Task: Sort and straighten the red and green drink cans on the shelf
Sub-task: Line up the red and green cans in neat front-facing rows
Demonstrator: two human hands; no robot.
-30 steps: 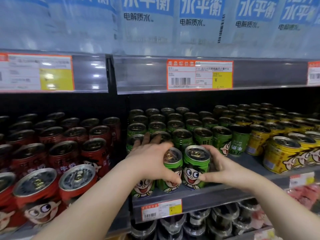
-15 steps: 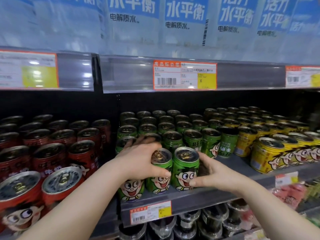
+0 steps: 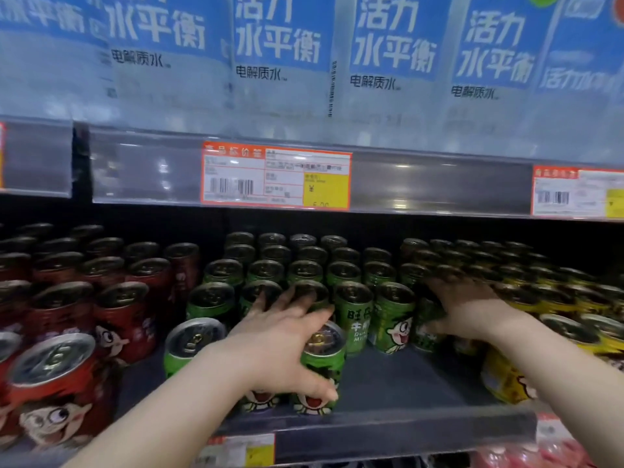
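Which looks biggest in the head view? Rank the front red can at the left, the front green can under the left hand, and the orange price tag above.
1. Orange price tag
2. Front red can, enlarged by nearness
3. Front green can, partly covered by the left hand

The lone head view faces the can shelf (image 3: 388, 383) squarely from close range, angled slightly downward.

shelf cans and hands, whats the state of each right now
left hand: wrapped around a front green can, upright at the shelf edge
right hand: reaching back among green cans, grip blurred
red cans: upright, left block
yellow cans: upright, right block
shelf: bare patch at front
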